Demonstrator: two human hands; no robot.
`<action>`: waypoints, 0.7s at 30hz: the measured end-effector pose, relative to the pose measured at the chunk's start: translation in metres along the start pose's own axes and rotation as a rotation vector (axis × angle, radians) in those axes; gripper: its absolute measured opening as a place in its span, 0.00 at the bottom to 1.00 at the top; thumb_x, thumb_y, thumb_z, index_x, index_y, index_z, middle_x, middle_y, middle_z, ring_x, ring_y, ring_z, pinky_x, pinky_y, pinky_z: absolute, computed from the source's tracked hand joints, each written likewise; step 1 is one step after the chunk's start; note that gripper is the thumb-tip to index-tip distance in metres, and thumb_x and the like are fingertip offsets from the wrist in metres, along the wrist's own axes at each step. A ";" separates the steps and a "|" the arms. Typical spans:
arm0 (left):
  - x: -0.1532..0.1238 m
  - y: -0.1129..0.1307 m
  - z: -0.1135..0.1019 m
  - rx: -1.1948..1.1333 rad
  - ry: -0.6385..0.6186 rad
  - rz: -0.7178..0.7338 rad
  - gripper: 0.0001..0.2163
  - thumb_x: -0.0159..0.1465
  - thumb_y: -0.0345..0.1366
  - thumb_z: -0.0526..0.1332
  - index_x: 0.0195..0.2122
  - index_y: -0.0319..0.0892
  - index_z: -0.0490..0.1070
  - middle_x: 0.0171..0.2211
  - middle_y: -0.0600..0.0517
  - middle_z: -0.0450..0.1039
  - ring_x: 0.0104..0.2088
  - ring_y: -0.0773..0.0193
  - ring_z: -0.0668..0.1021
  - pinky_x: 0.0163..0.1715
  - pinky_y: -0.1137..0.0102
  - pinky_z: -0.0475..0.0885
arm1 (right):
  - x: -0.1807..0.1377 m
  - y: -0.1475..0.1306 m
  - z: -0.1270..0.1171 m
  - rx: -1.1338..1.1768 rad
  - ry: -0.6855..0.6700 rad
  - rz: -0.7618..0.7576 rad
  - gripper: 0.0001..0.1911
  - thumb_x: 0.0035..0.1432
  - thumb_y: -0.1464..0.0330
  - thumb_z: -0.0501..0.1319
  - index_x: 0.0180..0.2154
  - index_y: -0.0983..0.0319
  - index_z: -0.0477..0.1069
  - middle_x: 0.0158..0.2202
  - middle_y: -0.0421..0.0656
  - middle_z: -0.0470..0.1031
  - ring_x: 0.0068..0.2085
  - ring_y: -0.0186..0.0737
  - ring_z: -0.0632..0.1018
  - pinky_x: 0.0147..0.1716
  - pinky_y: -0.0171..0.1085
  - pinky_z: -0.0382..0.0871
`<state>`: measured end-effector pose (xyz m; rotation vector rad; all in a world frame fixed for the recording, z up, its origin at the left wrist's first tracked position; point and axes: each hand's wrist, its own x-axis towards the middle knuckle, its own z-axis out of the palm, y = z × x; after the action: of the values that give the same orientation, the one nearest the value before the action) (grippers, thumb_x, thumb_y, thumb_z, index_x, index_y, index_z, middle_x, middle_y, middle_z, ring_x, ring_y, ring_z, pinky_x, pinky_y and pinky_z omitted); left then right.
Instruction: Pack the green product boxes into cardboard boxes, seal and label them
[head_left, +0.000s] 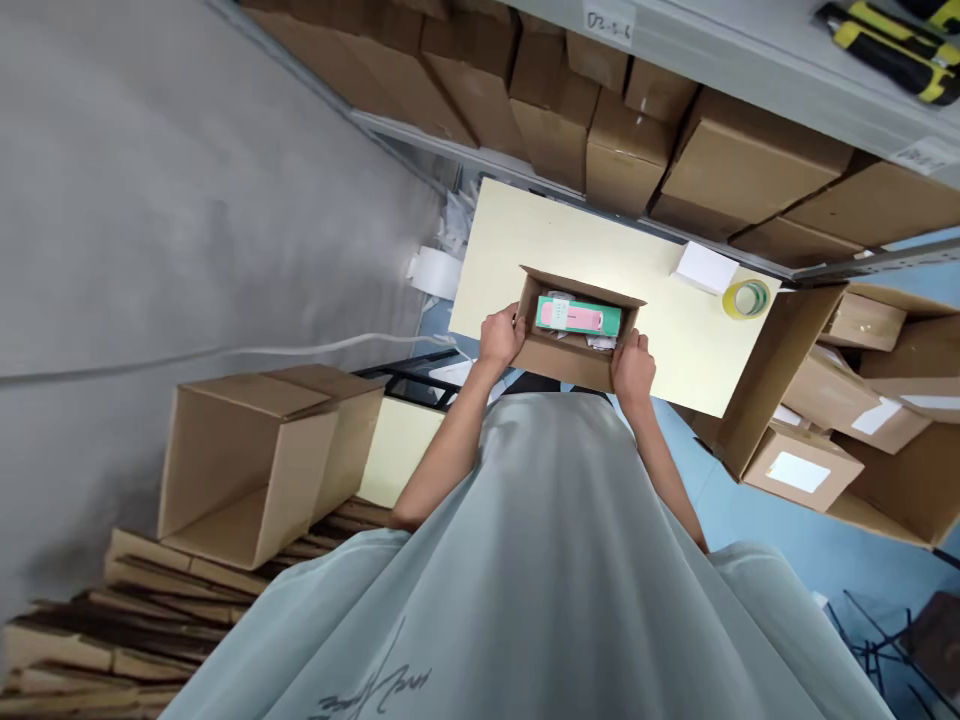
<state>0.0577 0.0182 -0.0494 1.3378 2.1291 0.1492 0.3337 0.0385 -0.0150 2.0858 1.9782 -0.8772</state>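
A small open cardboard box [564, 358] rests at the near edge of a pale yellow table [525, 235]. Inside it lies a green and pink product package [577, 317] with some white paper beside it. My left hand [501, 338] grips the box's left side, fingers wrapped round the wall. My right hand [634, 368] grips the right side the same way. Both forearms reach out from my grey shirt below.
A roll of yellow tape [746, 298] and a white pad [703, 267] lie on the table's right end. Shelves of brown cartons [622, 140] stand behind. An open empty carton [255, 460] sits left on flattened cardboard [127, 610]. A large carton of parcels [840, 400] stands right.
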 end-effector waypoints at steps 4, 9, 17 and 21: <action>-0.002 0.009 0.001 0.023 0.026 -0.045 0.18 0.75 0.35 0.57 0.60 0.43 0.82 0.50 0.40 0.88 0.54 0.41 0.87 0.58 0.57 0.76 | 0.009 0.012 0.004 0.025 0.067 -0.086 0.24 0.77 0.70 0.51 0.68 0.68 0.68 0.59 0.62 0.77 0.45 0.55 0.85 0.47 0.48 0.78; -0.015 0.015 -0.007 0.013 0.006 -0.029 0.20 0.75 0.34 0.56 0.62 0.43 0.81 0.56 0.40 0.87 0.58 0.41 0.84 0.60 0.58 0.74 | 0.007 0.025 0.002 0.020 0.131 -0.160 0.24 0.74 0.70 0.51 0.65 0.71 0.72 0.55 0.62 0.79 0.44 0.56 0.83 0.46 0.47 0.76; -0.124 -0.044 -0.035 -0.153 0.113 0.030 0.19 0.75 0.38 0.57 0.60 0.41 0.82 0.49 0.42 0.88 0.47 0.47 0.86 0.50 0.63 0.75 | -0.053 0.010 -0.013 0.003 0.267 -0.396 0.26 0.73 0.64 0.53 0.63 0.67 0.76 0.50 0.57 0.82 0.40 0.53 0.84 0.45 0.48 0.77; -0.203 -0.102 -0.049 -0.209 0.202 -0.077 0.21 0.75 0.40 0.56 0.64 0.41 0.81 0.51 0.43 0.87 0.45 0.50 0.85 0.49 0.65 0.75 | -0.100 -0.027 0.009 0.029 0.214 -0.554 0.26 0.73 0.61 0.54 0.64 0.64 0.76 0.50 0.54 0.83 0.37 0.48 0.84 0.43 0.45 0.78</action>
<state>0.0124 -0.1929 0.0376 1.1584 2.2554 0.4802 0.3083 -0.0490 0.0344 1.7198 2.7409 -0.7800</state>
